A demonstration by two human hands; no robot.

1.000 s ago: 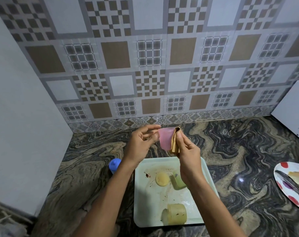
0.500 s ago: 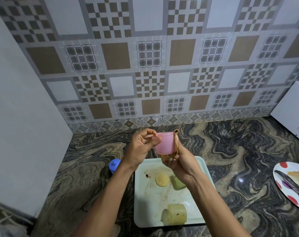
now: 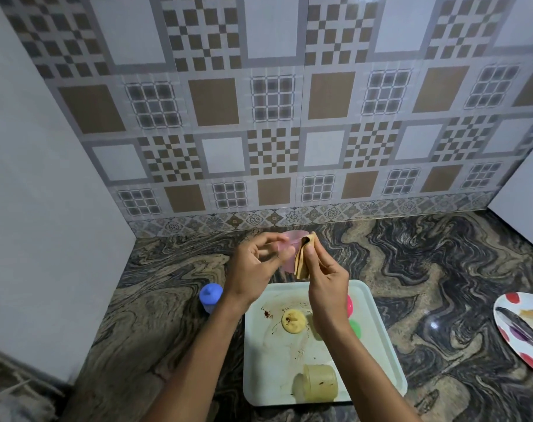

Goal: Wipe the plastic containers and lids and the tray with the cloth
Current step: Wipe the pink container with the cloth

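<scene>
My left hand point(image 3: 253, 266) grips a small pink plastic container point(image 3: 289, 248) above the far edge of the pale green tray point(image 3: 259, 360). My right hand point(image 3: 326, 278) pinches a folded tan cloth point(image 3: 303, 258) against the container's right side. On the stained tray lie a yellow lid point(image 3: 293, 321), a yellow container point(image 3: 318, 382) on its side near the front, a pink lid point(image 3: 349, 306) and a green lid point(image 3: 355, 327), both partly hidden by my right wrist.
A blue container point(image 3: 210, 296) stands on the marbled counter point(image 3: 442, 284) left of the tray. A spotted plate point(image 3: 524, 330) with a utensil sits at the right edge. A white appliance point(image 3: 524, 196) is at the far right, a white wall at the left.
The pink container has turned in my left hand and the cloth has shifted up along its right side. My right wrist has moved, uncovering the pink and green lids.
</scene>
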